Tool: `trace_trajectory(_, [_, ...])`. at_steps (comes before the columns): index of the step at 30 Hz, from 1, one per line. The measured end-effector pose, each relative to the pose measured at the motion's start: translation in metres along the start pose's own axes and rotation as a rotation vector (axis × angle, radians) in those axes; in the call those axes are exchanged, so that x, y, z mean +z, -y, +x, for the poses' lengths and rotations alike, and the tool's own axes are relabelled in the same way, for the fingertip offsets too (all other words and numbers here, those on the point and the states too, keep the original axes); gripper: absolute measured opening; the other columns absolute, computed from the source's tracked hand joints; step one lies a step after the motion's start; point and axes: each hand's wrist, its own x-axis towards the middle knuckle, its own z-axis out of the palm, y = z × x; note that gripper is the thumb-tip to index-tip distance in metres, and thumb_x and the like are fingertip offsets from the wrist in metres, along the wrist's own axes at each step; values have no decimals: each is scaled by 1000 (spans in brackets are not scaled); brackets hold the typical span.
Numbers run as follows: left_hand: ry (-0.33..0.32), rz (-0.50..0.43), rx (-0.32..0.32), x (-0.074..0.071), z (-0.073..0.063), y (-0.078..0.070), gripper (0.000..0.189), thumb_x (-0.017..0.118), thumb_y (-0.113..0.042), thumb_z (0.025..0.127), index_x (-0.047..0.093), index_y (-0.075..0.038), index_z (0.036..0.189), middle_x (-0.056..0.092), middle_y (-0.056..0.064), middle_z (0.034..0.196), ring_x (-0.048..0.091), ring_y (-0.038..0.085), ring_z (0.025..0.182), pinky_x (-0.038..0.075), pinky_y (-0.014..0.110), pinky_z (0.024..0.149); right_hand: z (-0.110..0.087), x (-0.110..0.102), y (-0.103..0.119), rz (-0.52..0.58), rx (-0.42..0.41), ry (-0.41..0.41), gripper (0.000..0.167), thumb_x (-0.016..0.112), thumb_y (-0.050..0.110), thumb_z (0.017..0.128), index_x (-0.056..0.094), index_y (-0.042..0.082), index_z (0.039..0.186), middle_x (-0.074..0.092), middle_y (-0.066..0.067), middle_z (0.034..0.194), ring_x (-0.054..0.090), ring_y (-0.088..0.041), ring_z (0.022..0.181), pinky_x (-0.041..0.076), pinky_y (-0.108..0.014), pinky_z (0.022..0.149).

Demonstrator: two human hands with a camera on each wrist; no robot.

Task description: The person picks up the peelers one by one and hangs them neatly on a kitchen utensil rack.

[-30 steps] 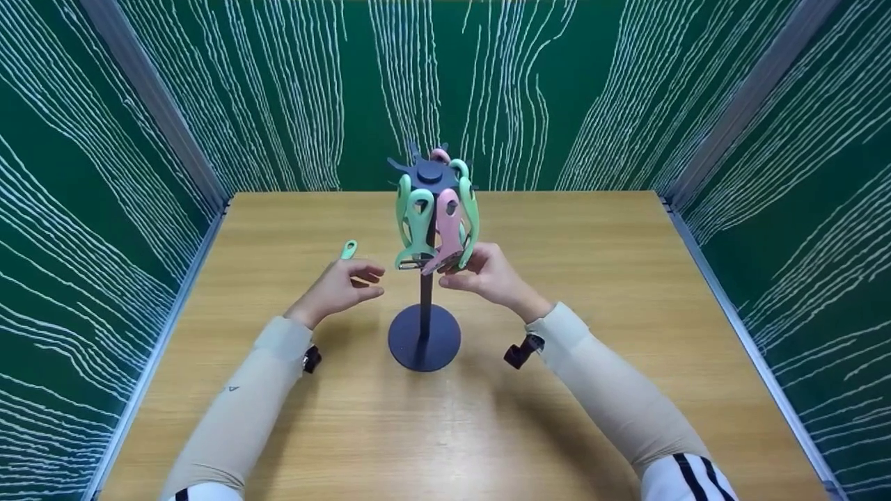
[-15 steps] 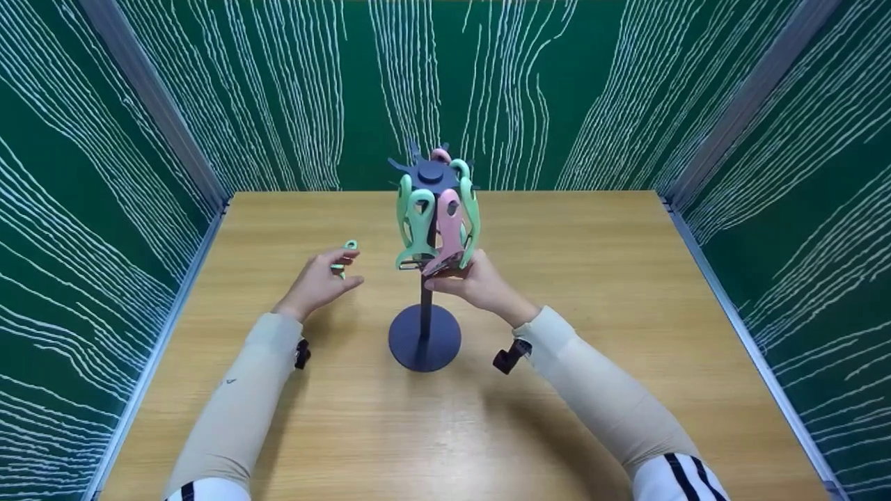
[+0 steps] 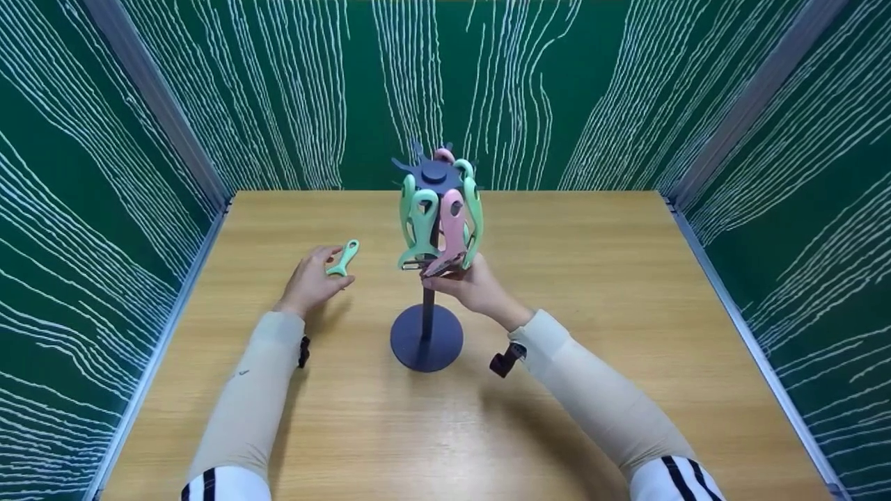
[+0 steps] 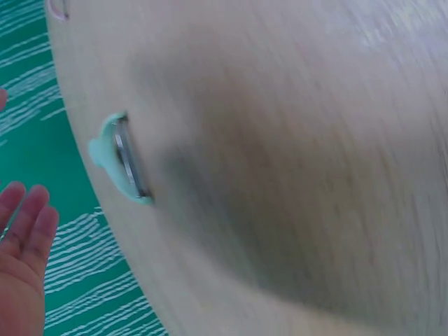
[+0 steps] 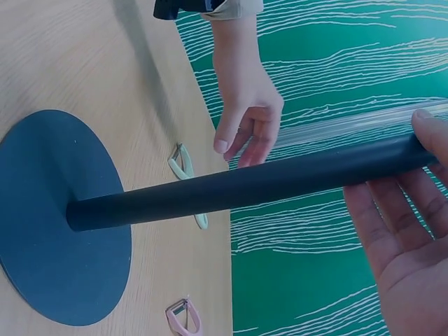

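The left hand [image 3: 312, 284] hovers beside a green peeler [image 3: 344, 259] on the table, fingers apart. In the left wrist view, a gap separates that hand [image 4: 24, 255] from the peeler [image 4: 119, 157], whose metal blade shows. A dark stand with a round base [image 3: 426, 341] carries several hanging peelers, among them a green peeler [image 3: 422, 226] and a pink peeler [image 3: 454, 226]. The right hand [image 3: 480, 285] holds the stand's pole just below them; in the right wrist view, its thumb and fingers [image 5: 399, 217] lie on opposite sides of the pole [image 5: 245, 185].
In the right wrist view, a pink peeler [image 5: 183, 318] lies on the table beyond the stand. Bare arms [image 3: 434, 174] show on the stand's top at the back left. Green walls with white lines [image 3: 592, 90] enclose the wooden table [image 3: 592, 250] on three sides.
The left hand has moved left, away from the stand, uncovering the green peeler on the table. The right hand has moved left and taken hold of the pole.
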Motion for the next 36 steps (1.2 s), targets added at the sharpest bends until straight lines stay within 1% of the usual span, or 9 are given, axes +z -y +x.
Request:
trace_trajectory(5, [-12, 53, -73, 4, 4, 4, 73, 84, -27, 96, 52, -1, 157, 54, 23, 159, 54, 42, 146, 43, 58, 124, -1, 0, 2, -12, 24, -5, 48, 77, -2, 97, 62, 0, 143, 74, -20, 127, 75, -26, 113, 63, -42, 103])
trace_trajectory(12, [-13, 110, -163, 11, 12, 5, 76, 82, -31, 97, 49, 1, 158, 47, 26, 164, 51, 44, 148, 44, 59, 123, 0, 0, 1, -63, 20, -8, 30, 78, 2, 97, 74, -2, 126, 78, -19, 117, 75, -23, 104, 64, -42, 101])
trace_trajectory(18, [-18, 172, -208, 20, 21, 13, 76, 79, -30, 99, 47, 4, 159, 51, 29, 159, 56, 45, 139, 50, 60, 116, -1, 0, 2, -46, 28, 5, 38, 78, 1, 98, 70, 0, 135, 74, -27, 126, 74, -27, 108, 64, -44, 103])
trace_trajectory(22, [-15, 203, -227, 25, 25, 17, 74, 77, -27, 101, 45, 5, 160, 55, 29, 154, 58, 45, 134, 52, 59, 111, -1, 0, 3, -40, 28, 8, 39, 77, 0, 98, 68, 0, 136, 74, -25, 126, 74, -27, 108, 64, -44, 102])
trace_trajectory(25, [-11, 213, -233, 28, 25, 17, 68, 72, -22, 102, 46, 7, 158, 60, 29, 146, 61, 41, 123, 55, 56, 103, 0, 0, 1, -37, 28, 10, 40, 77, 0, 98, 68, 0, 137, 74, -23, 125, 73, -27, 108, 64, -43, 102])
trace_trajectory(28, [-7, 233, -226, 30, 23, 16, 50, 64, -15, 103, 56, 8, 146, 65, 28, 128, 59, 36, 105, 53, 49, 88, 0, 0, -1, -40, 31, 10, 40, 78, 1, 98, 68, 1, 137, 75, -22, 124, 73, -27, 108, 64, -43, 102])
trace_trajectory(31, [-6, 259, -208, 31, 22, 16, 28, 58, -9, 101, 64, 8, 123, 65, 25, 113, 54, 34, 94, 47, 45, 79, 0, 0, -1, -42, 31, 9, 39, 78, 2, 98, 67, 0, 136, 74, -22, 125, 73, -27, 109, 63, -44, 103])
trace_trajectory(33, [-7, 277, -201, 32, 22, 15, 18, 57, -7, 99, 63, 4, 110, 64, 24, 109, 53, 35, 95, 46, 46, 80, 0, 0, -1, -41, 29, 10, 39, 78, 2, 98, 67, 0, 136, 73, -24, 126, 72, -27, 109, 63, -43, 104])
trace_trajectory(36, [-2, 306, -202, 32, 23, 16, 14, 56, -8, 97, 63, 3, 102, 63, 25, 111, 55, 39, 101, 49, 51, 87, 0, 0, -2, -44, 21, 8, 37, 77, 1, 98, 68, -1, 134, 73, -27, 125, 72, -26, 108, 63, -41, 103])
